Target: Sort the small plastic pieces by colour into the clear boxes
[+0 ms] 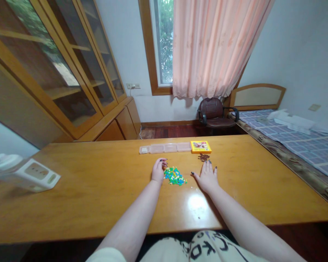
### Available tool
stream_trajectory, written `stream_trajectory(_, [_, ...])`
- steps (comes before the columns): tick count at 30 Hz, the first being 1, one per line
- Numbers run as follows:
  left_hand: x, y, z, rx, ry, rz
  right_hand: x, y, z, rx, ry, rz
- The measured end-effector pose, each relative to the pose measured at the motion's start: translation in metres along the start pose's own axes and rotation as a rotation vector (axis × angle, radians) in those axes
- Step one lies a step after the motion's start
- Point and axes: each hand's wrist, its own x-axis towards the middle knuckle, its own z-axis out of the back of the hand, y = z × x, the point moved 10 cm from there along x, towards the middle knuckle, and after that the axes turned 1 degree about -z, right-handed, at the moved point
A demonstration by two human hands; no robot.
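Observation:
A loose pile of small plastic building bricks in green, blue, yellow, white and orange lies on the table between my hands. My left hand rests at the pile's left edge, fingers curled together; whatever they pinch is too small to make out. Palm down on the table to the right, my right hand is open, thumb spread toward the bricks. Its fingertips reach the near edge of a small heap of brown pieces. A few tiny light bits lie on the wood left of this hand.
Behind the bricks, a row of clear plastic trays stands beside a yellow box. A white appliance sits at the left of the wooden table. Beyond are a chair, a bed and a glass-door cabinet.

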Motion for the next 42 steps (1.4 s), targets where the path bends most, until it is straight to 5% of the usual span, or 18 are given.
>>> stream_trajectory(7, [0.000, 0.004, -0.003, 0.017, 0.014, 0.010, -0.003, 0.010, 0.005, 0.010, 0.056, 0.017])
stream_trajectory(11, [0.007, 0.007, 0.006, 0.042, -0.015, 0.005, 0.007, 0.007, 0.020, 0.077, -0.042, 0.012])
stream_trajectory(15, [0.008, 0.009, 0.014, 0.099, -0.015, 0.018, -0.013, 0.034, 0.024, 0.179, -0.034, 0.303])
stream_trajectory(19, [-0.008, -0.004, -0.018, 0.514, 0.265, -0.131, -0.062, 0.086, 0.009, 0.159, 0.165, 0.721])
stream_trajectory(22, [-0.026, -0.001, -0.049, 0.864, 0.491, -0.217, -0.066, 0.108, 0.004, 0.120, 0.183, 0.737])
stream_trajectory(26, [-0.031, 0.004, -0.072, 0.993, 0.589, -0.251, -0.046, 0.129, -0.001, 0.117, 0.163, 0.702])
stream_trajectory(35, [0.007, 0.020, -0.081, 0.760, 0.501, -0.149, -0.002, 0.144, -0.001, 0.189, 0.100, 0.665])
stream_trajectory(42, [0.022, 0.019, -0.053, 0.272, 0.344, 0.015, 0.012, 0.134, 0.002, 0.319, 0.098, 0.592])
